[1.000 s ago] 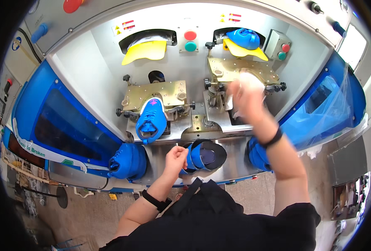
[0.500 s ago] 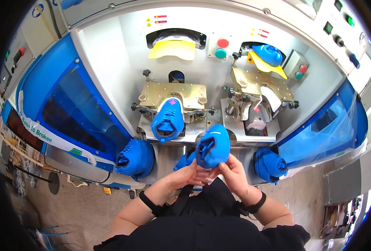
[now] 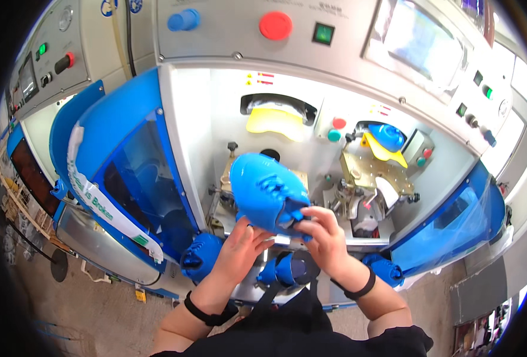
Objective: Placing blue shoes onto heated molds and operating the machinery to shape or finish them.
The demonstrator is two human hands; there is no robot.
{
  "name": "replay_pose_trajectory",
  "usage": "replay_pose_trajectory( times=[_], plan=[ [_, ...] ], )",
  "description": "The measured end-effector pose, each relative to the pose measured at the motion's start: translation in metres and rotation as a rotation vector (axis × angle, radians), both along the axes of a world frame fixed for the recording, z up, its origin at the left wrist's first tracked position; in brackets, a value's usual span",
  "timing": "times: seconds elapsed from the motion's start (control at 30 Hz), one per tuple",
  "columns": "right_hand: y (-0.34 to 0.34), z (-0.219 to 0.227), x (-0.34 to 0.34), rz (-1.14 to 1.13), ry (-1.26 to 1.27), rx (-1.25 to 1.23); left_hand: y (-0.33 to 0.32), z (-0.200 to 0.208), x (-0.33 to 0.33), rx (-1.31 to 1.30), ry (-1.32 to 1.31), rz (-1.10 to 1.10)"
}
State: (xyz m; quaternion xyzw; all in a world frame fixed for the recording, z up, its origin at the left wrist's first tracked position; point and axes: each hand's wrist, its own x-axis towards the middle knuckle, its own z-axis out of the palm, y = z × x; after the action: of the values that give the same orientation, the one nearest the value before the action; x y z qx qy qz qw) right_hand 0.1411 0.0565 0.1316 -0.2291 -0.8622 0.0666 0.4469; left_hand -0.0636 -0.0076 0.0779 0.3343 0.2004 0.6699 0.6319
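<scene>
I have the blue shoe upper (image 3: 262, 185) in the middle of the frame, its rounded toe toward the upper left and its collar opening toward the lower right. My right hand (image 3: 326, 241) pinches the collar edge, fingers bent over it. My left hand (image 3: 241, 253) is at the shoe's lower left edge, fingers slanting toward the right hand; I can't tell whether it grips or only supports. My two hands stay apart from each other.

Just below, on the metal ledge at lower centre, lies another blue shoe piece (image 3: 282, 269) with a dark insole area. More blue uppers stand left (image 3: 199, 260) and right (image 3: 387, 271) of it. Behind, right of centre, is a brass-coloured clamp plate (image 3: 367, 172); above it, a blue upper (image 3: 387, 137) rests on a yellow flap (image 3: 388, 154). A second yellow flap (image 3: 275, 123) shows at upper centre.
</scene>
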Motion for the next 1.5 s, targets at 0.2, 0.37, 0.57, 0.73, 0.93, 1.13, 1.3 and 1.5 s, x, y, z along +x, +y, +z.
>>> replay_pose_trajectory(
  times=[0.2, 0.37, 0.57, 0.73, 0.93, 1.13, 1.3, 1.5],
  plan=[
    [0.108, 0.075, -0.06, -0.185, 0.015, 0.096, -0.027, -0.016, -0.029, -0.104, 0.059, 0.021],
    [0.212, 0.076, -0.086, -0.359, -0.079, 0.25, -0.035, -0.034, -0.042, -0.136, 0.048, -0.005],
    [0.182, 0.029, -0.097, -0.522, 0.37, 0.222, -0.052, -0.047, -0.064, -0.188, 0.028, 0.061],
    [0.178, -0.009, -0.048, -0.82, 0.004, -0.046, -0.039, -0.052, -0.062, -0.24, 0.08, -0.04],
    [0.184, 0.019, -0.003, -0.695, 0.064, 0.293, -0.011, -0.057, -0.032, -0.19, 0.087, -0.241],
    [0.229, 0.094, 0.144, -1.176, -0.037, -0.13, 0.005, -0.069, 0.007, -0.234, 0.111, -0.458],
    [0.231, 0.083, 0.213, -0.657, 0.015, -0.221, 0.02, -0.063, 0.058, -0.242, 0.144, -0.539],
    [0.073, -0.029, 0.168, -0.684, 0.138, 0.114, 0.031, -0.069, 0.107, -0.32, 0.253, -0.571]
  ],
)
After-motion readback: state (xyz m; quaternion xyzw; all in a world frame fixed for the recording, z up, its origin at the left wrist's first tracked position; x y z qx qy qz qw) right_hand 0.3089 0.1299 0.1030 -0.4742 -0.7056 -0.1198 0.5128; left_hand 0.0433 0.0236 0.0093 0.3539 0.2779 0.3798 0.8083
